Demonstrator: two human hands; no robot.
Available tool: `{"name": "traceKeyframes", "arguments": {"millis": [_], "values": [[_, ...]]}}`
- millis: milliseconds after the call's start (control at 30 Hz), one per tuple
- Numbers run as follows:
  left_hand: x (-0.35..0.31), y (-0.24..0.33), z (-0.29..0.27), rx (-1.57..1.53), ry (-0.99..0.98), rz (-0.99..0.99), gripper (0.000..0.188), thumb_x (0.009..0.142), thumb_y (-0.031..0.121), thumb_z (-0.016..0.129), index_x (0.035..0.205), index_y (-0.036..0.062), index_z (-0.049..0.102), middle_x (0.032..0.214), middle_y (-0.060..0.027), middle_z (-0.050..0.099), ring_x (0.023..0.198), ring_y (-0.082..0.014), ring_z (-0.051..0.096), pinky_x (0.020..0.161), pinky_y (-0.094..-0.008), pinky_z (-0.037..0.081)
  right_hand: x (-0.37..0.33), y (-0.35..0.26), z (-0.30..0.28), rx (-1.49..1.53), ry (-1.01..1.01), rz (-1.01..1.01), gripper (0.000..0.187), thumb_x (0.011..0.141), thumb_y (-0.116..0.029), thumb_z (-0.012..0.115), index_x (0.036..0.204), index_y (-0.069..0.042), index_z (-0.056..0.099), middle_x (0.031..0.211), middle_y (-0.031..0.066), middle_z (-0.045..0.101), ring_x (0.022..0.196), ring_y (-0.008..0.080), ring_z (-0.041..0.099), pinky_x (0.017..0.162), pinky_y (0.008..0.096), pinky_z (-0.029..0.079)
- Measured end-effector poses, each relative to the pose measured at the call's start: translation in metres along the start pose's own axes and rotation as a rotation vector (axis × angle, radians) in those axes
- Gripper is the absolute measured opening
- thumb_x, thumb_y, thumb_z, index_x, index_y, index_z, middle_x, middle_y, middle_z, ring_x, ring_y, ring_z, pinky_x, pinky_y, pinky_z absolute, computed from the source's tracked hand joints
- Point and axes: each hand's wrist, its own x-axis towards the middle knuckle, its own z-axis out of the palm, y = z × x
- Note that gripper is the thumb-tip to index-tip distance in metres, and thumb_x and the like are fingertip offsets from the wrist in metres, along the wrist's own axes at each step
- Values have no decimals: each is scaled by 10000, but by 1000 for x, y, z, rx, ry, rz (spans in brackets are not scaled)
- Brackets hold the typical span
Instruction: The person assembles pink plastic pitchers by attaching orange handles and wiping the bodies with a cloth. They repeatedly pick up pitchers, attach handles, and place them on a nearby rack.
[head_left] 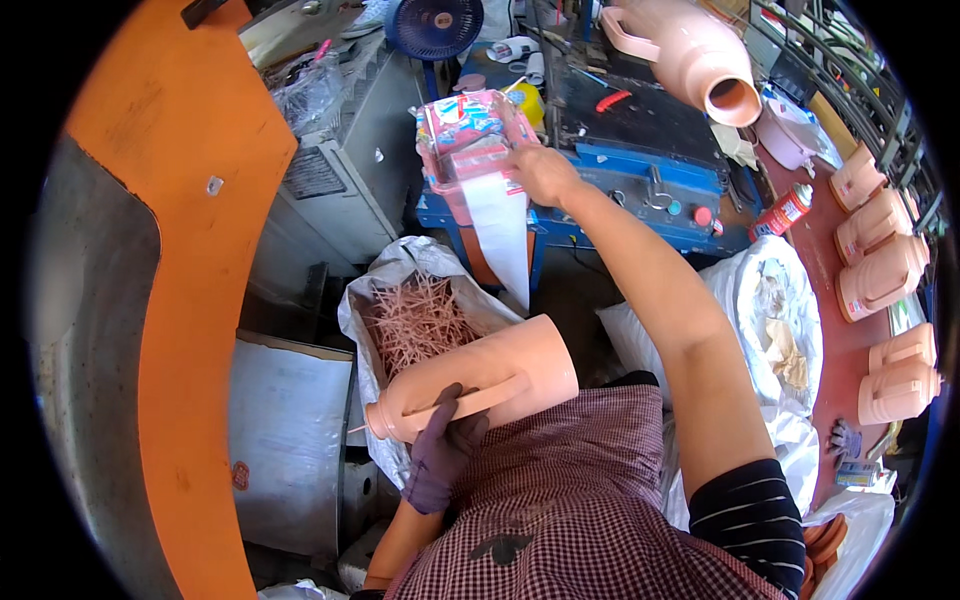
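Note:
A peach plastic jug [490,365] with a long side handle lies tilted across my lap, its narrow neck to the left. My left hand [443,455], in a dark glove, is closed around the handle. At the blue machine, my bare right hand [545,177] reaches to a pink basket [460,210], fingers pinched at the edge of a label strip [500,230]. That strip hangs down white over the basket's front. Colourful printed packaging [465,122] fills the basket's top. The tips of my right fingers are partly hidden.
Below the basket stands a white sack [400,262] of thin peach plastic scraps [425,320]. Another peach jug [690,60] lies on the machine. More jugs [880,275] line the reddish table at right, near a red spray can [783,212]. An orange machine frame [190,250] rises at left.

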Motion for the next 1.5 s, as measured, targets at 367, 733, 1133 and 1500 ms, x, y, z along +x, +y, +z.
{"name": "traceKeyframes", "arguments": {"millis": [367, 733, 1133, 1500], "values": [[-4, 8, 8, 55, -33, -37, 443, 939, 234, 600, 1348, 94, 502, 1260, -90, 589, 1149, -238, 574, 941, -394, 497, 47, 25, -16, 364, -402, 257, 167, 676, -67, 792, 827, -60, 721, 824, 92, 714, 810, 215, 678, 747, 336, 522], [-2, -14, 19, 12, 40, 113, 501, 955, 268, 601, 1407, 112, 452, 1312, -46, 544, 1210, -195, 546, 966, -345, 489, -175, -88, -25, 427, 202, 407, 102, 800, -40, 701, 825, -17, 605, 765, 77, 653, 661, 218, 631, 606, 310, 499], [-16, -40, 28, 102, 11, 123, 490, 955, 259, 601, 1403, 127, 452, 1347, -54, 538, 1220, -202, 554, 995, -348, 485, -286, -110, 51, 1320, 390, 894, 108, 812, -8, 745, 845, 1, 643, 773, 30, 679, 678, 57, 602, 613, 192, 466], [-20, -57, 27, 421, -64, 388, 451, 978, 203, 575, 1389, 68, 446, 1328, -85, 538, 1175, -221, 578, 982, -363, 516, -291, -118, 62, 1096, 402, 909, 108, 803, -3, 737, 848, 13, 640, 774, 53, 676, 694, 82, 614, 637, 220, 493]]}}
